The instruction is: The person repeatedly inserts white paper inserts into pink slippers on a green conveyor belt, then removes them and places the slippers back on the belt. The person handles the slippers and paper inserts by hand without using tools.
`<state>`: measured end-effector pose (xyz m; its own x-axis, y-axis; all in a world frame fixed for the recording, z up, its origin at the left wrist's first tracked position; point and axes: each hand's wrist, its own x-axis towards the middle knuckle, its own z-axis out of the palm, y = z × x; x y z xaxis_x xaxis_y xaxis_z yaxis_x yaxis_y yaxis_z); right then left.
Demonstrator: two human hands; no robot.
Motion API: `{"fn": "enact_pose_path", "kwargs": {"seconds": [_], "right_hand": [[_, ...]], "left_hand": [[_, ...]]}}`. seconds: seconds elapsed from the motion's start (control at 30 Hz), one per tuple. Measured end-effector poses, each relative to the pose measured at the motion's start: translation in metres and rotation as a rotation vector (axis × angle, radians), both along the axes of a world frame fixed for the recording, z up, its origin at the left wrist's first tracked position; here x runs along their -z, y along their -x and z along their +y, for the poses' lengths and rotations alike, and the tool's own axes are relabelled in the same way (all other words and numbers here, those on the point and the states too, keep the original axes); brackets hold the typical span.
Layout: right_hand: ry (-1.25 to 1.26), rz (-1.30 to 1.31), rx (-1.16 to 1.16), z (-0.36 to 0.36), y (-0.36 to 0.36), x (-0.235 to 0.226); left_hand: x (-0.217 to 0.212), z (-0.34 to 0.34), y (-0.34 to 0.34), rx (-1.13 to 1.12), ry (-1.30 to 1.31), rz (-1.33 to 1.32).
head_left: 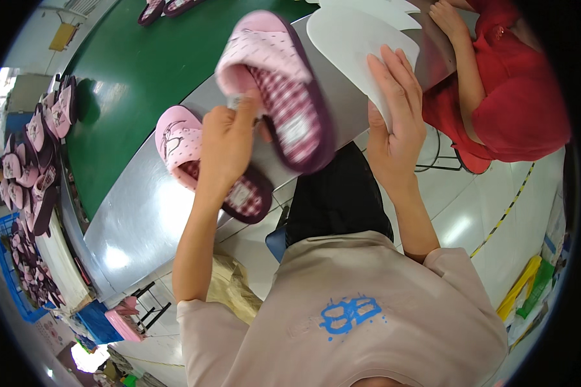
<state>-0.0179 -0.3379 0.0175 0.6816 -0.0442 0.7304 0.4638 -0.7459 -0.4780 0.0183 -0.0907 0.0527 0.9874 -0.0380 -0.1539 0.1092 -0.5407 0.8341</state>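
My left hand (226,142) grips a pink slipper (265,48) by its side edge. The slipper is tilted up over the metal edge of the table, its checked insole and dark purple sole edge showing. A small whitish bit by my left thumb is too blurred to name. In my right hand (399,122) is a white foot-shaped sheet (352,42), held between the thumb and the straightened fingers. Its tip points down toward my palm. A second pink slipper (181,138) lies on the metal surface, partly hidden behind my left wrist and forearm.
A green belt (142,71) runs beside the metal tabletop (126,226). More white sheets (394,8) lie at the far edge. A person in red (519,97) sits at right, an arm on the table. Slippers (42,142) are heaped at left, near a blue crate (10,284).
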Motion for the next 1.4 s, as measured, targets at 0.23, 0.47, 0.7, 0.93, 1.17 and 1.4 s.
{"fn": "enact_pose_path", "kwargs": {"seconds": [0.23,0.47,0.7,0.93,1.17,1.4], "right_hand": [[-0.132,0.092,-0.034,-0.019,0.012,-0.008],[-0.383,0.095,-0.043,-0.047,0.07,0.002],[-0.306,0.223,0.09,-0.036,0.101,-0.021],[-0.562,0.187,0.098,-0.024,0.101,-0.03],[-0.832,0.357,-0.108,-0.027,0.115,-0.031],[-1.039,0.791,-0.4,0.016,0.127,-0.026]], "left_hand": [[-0.003,0.005,0.051,0.357,-0.144,-0.496],[0.024,0.032,0.123,0.325,-0.663,-0.542],[0.062,0.009,0.135,0.196,-0.54,-0.729],[0.041,0.02,0.133,0.339,-0.195,-0.54],[0.031,0.025,0.146,0.52,0.109,-0.415],[0.027,0.024,0.159,0.052,0.868,-0.244]]}}
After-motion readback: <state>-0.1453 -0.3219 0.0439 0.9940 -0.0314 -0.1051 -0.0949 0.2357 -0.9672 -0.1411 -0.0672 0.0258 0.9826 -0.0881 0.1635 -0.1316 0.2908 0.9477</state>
